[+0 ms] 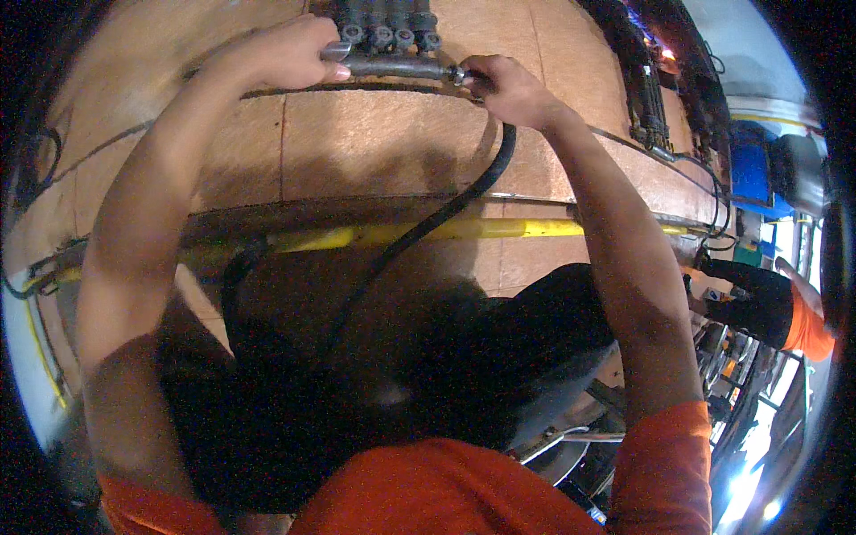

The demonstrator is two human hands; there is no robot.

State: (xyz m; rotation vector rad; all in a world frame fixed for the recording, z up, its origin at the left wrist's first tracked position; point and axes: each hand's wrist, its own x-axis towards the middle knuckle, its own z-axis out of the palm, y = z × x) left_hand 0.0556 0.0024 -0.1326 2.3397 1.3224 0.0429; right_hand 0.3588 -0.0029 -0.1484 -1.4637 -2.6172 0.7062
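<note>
At the top of the view a dark metal burner pipe (397,67) lies along the tan brick ledge (357,134), with several black valve-like stubs (382,36) rising from it. My left hand (290,58) is closed at the pipe's left end, around a short bright metal piece (336,51) whose other end my palm hides. My right hand (515,89) pinches the metal hose fitting (462,77) at the pipe's right end. From below that hand a black hose (446,209) curves down and left toward my legs. Fingers partly hide the joint.
A yellow pipe (428,230) runs across below the ledge. At upper right, flames (667,55) burn beside a second burner pipe (655,147) with its own thin hose. A blue container (753,165) and a person in an orange top (807,321) are at far right.
</note>
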